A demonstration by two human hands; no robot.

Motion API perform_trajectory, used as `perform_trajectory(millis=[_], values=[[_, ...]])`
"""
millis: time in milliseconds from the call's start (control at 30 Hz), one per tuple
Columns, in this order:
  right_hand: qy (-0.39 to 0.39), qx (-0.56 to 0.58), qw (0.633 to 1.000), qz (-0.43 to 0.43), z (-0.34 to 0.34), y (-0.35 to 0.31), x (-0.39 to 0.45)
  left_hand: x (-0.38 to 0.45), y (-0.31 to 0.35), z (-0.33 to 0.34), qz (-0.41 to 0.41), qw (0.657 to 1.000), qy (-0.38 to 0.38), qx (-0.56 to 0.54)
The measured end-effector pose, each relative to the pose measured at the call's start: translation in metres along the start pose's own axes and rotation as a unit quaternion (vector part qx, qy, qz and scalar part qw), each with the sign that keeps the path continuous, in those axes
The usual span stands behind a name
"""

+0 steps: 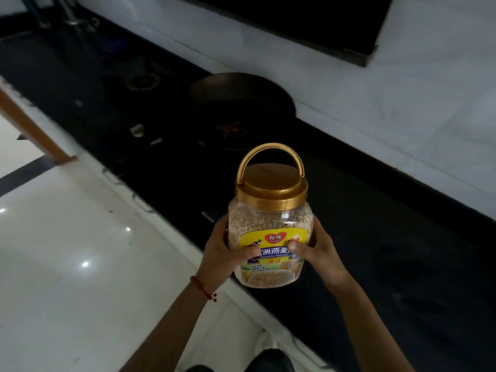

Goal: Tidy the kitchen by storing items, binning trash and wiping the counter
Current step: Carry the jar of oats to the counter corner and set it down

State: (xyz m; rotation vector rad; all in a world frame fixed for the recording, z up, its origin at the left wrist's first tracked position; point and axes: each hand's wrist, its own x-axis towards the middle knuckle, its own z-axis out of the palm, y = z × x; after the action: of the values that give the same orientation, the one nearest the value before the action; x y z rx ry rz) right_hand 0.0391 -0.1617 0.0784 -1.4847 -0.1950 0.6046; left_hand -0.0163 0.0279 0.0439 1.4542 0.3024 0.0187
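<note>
1 oat jar, clear w/ 1 gold lid + handle up, upright, held over near edge of black counter. 2 hands: left hand & right hand both clamped on jar sides. 1 dark wok far, by the wall.

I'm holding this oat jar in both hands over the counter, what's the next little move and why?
Probably carry the oat jar off to wherever it is stored. Both the left hand and right hand already grip its sides, its gold lid is on, and it hangs above the dark counter.
</note>
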Motion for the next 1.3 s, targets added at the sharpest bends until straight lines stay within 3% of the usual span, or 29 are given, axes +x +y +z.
perform_trajectory(millis=[233, 500, 933, 1300], values=[[-0.072, -0.035, 0.997, 0.009, 0.181, 0.033, 0.0, -0.098, -0.02, -0.174, 0.002, 0.994, 0.105, 0.04], [-0.163, -0.096, 0.982, 0.02, 0.35, 0.061, 0.059, -0.153, -0.016, -0.323, -0.016, 0.971, 0.24, -0.003], [-0.299, -0.143, 0.943, -0.019, 0.564, 0.023, 0.255, -0.072, 0.03, -0.533, 0.006, 0.918, 0.397, -0.016], [-0.389, -0.163, 0.907, 0.004, 0.761, 0.01, 0.386, -0.024, 0.058, -0.738, -0.005, 0.889, 0.458, -0.02]])
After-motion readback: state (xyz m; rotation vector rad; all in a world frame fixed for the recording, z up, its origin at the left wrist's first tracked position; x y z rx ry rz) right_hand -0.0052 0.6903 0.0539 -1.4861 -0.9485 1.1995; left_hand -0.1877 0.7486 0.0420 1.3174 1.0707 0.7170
